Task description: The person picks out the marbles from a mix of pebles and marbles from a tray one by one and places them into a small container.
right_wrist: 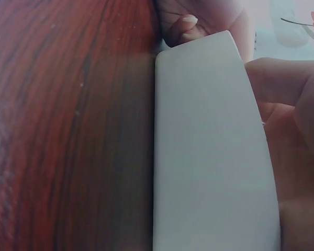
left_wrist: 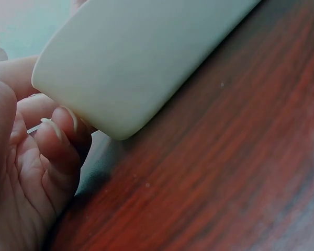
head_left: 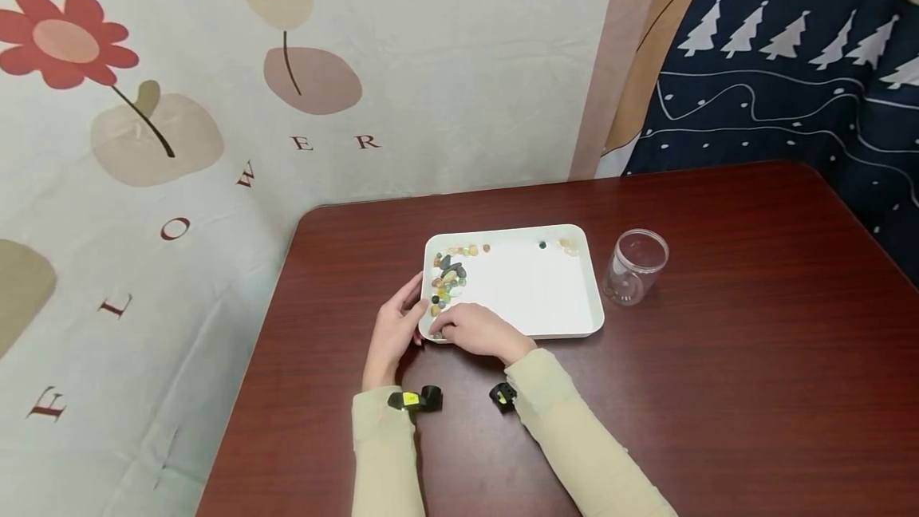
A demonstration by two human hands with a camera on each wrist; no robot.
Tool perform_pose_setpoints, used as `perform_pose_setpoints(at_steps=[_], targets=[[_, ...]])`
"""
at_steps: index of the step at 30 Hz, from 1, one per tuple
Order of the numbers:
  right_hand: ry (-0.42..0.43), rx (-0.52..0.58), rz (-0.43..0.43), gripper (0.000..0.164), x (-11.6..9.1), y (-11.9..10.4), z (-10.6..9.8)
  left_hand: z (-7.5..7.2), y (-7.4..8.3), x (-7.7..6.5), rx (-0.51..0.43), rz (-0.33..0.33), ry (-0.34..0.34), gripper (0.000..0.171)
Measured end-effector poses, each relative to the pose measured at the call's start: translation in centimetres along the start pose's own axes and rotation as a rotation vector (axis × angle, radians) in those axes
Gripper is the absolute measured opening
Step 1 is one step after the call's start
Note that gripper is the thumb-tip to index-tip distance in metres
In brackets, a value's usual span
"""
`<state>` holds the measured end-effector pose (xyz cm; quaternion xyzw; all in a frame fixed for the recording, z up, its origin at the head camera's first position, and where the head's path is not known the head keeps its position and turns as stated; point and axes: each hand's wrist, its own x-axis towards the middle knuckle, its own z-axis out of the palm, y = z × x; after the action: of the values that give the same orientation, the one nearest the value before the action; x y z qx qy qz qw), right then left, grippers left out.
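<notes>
A shallow white tray (head_left: pixel 531 294) lies on the table with small polished pebbles (head_left: pixel 450 275) in several colours along its left side. My left hand (head_left: pixel 391 331) holds the tray's left side near the front corner. In the left wrist view its curled fingers (left_wrist: pixel 60 138) are against the underside of that corner. My right hand (head_left: pixel 479 329) reaches over the front rim into the near left corner, fingers pointing down among the pebbles. The tray wall (right_wrist: pixel 209 146) hides its fingertips in the right wrist view, so I cannot tell whether it pinches a pebble.
Right of the tray stands a clear round jar (head_left: pixel 636 268). A dark pebble (head_left: pixel 542 245) and pale pebbles (head_left: pixel 568 246) lie at the tray's far right corner. The reddish-brown table (head_left: pixel 754 341) meets a flower-printed cloth (head_left: pixel 445 62) behind.
</notes>
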<state>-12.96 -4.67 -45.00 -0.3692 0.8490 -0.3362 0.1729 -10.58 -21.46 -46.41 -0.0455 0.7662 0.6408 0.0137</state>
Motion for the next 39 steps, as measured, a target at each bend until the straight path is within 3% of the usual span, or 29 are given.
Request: perform_pose_setpoints(at_steps=[3, 11, 20, 30, 34, 39], targets=[[0.008, 0.015, -0.014, 0.023, 0.0, 0.0, 0.0, 0.0, -0.1, 0.0, 0.003, -0.001, 0.003, 0.046], [0.004, 0.076, 0.008, 0.017, 0.1, 0.2, -0.1, -0.2, -2.6, 0.7, 0.025, -0.001, 0.04, 0.044], [0.009, 0.128, 0.034, 0.014, 0.1, 0.6, -0.3, -0.3, -2.3, 0.8, 0.027, -0.015, 0.04, 0.045], [0.17, 0.159, 0.091, 0.016, 0.1, 1.2, -0.5, 0.0, 0.0, 0.0, 0.042, -0.02, 0.009, 0.046], [0.227, 0.24, 0.129, 0.016, 0.0, 1.5, -0.8, 0.1, 0.1, 0.0, 0.038, -0.016, 0.01, 0.046], [0.231, 0.31, 0.125, 0.018, -0.3, 1.7, -1.1, 0.0, -0.4, 0.4, 0.011, -0.021, 0.018, 0.045]])
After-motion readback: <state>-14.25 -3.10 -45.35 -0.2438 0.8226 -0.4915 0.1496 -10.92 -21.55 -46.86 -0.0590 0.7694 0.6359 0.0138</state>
